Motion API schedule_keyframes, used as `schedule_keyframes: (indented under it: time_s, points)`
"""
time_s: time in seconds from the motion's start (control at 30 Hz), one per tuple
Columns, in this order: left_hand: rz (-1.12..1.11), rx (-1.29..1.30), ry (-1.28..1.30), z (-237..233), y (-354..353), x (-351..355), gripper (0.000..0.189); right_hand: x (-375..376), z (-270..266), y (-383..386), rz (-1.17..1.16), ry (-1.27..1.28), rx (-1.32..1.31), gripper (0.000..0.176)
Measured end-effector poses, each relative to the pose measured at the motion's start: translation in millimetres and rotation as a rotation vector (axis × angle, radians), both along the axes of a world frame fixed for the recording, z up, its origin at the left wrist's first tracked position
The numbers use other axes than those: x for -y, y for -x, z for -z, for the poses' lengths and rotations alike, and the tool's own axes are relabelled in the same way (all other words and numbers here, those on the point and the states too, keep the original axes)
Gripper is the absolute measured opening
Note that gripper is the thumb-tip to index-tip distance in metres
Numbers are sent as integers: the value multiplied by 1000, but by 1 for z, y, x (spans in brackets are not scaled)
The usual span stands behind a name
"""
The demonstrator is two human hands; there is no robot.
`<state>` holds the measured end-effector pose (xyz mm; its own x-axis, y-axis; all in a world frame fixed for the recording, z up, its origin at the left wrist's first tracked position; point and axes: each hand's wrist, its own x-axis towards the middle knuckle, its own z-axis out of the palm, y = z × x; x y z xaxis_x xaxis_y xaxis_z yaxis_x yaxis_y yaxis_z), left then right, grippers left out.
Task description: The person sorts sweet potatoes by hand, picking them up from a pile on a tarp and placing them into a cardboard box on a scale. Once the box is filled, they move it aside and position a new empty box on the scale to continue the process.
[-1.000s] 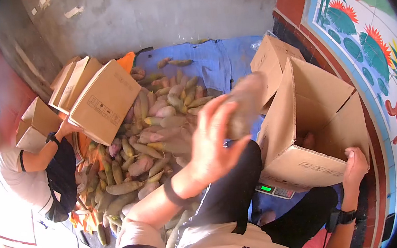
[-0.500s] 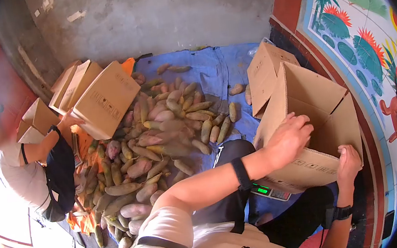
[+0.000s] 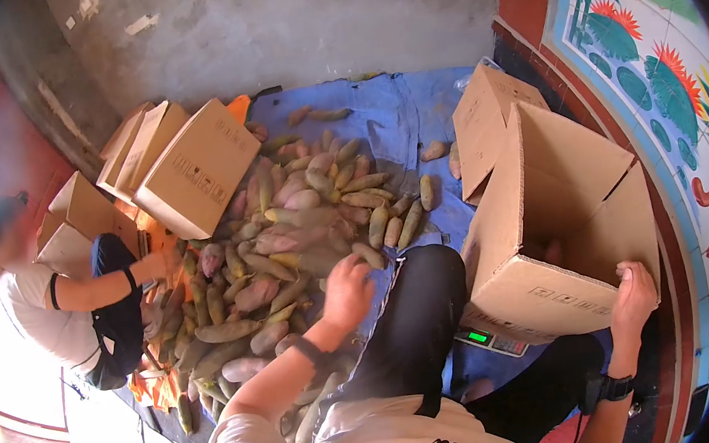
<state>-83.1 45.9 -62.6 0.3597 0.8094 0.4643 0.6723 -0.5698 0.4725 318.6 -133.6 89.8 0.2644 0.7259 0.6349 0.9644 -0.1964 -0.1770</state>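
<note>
An open cardboard box stands tilted at the right on a small scale with a green display. My right hand grips the box's near right rim, thumb and fingers on either side of the cardboard. Part of something pinkish shows in the box's shadowed inside. My left hand is over the right edge of a big heap of long green-brown and pinkish tubers, like sweet potatoes. Its fingers are loosely bent and apart, somewhat blurred, with nothing visible in them.
A blue tarp lies under the heap. Another box stands behind mine, by the tiled wall. At left, a person crouches beside an open box and several leaning boxes. My bent knee rises between heap and box.
My left hand has left the box's near flap and moved left and down over the tubers. My right hand stays on the rim. The other person's arm has dropped from a box towards the heap.
</note>
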Motion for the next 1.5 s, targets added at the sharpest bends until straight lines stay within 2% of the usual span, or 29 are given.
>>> schedule_keyframes:
  time_s: [0.07,0.13,0.2,0.33,0.4,0.43,0.53,0.6,0.67,0.7,0.77,0.87,0.93,0.97,1.0,1.03,1.07,1.1,1.23,1.33,1.47,1.5]
  points:
    - [-78,-90,108,42,42,5,28,0,2,-4,1,0,3,19]
    - [-160,-411,348,93,83,10,31,-1,1,-3,-1,-3,7,19]
    - [-288,-622,598,105,100,28,36,-2,-3,0,-27,-21,44,22]
    - [-263,-763,697,116,135,62,40,3,1,-4,-27,12,-18,21]
    - [-349,-926,670,129,150,68,40,2,1,-4,-4,11,0,22]
    - [-379,-881,719,132,157,70,48,2,1,-4,-9,17,4,22]
    - [-474,-739,866,119,165,77,43,1,0,-4,-10,18,0,23]
    - [-462,-724,851,130,174,86,39,0,2,-6,0,-4,-12,23]
    - [-421,-827,666,150,181,89,39,-2,0,-4,-4,-5,-45,24]
    - [-417,-826,670,150,179,85,39,-1,0,-3,-4,-7,-78,24]
    - [-453,-810,838,148,173,75,35,-1,0,-4,-5,-5,-80,24]
    - [-540,-669,800,170,176,74,32,-1,0,-5,-14,-10,-80,25]
    - [-578,-677,750,169,172,71,31,1,1,-6,-14,-16,-80,26]
    - [-549,-726,845,166,170,70,43,1,1,-7,-14,-10,-87,27]
    - [-518,-775,938,164,168,68,64,2,2,-8,-13,-5,-93,28]
    - [-510,-777,938,171,166,68,64,2,2,-8,-6,-2,-91,28]
    - [-491,-809,865,185,164,70,40,2,2,-7,-4,-4,-101,29]
    - [-470,-840,792,193,161,73,23,2,1,-6,1,-5,-111,30]
    - [-451,-835,803,205,150,75,19,-1,-4,-2,-13,-4,-123,30]
    - [-489,-847,1003,197,146,69,53,-2,-6,2,-26,1,-115,31]
    - [-420,-815,1035,187,149,71,54,-1,-5,0,-20,8,-111,32]
    - [-395,-780,1037,200,156,74,58,0,-5,-1,-17,13,-95,32]
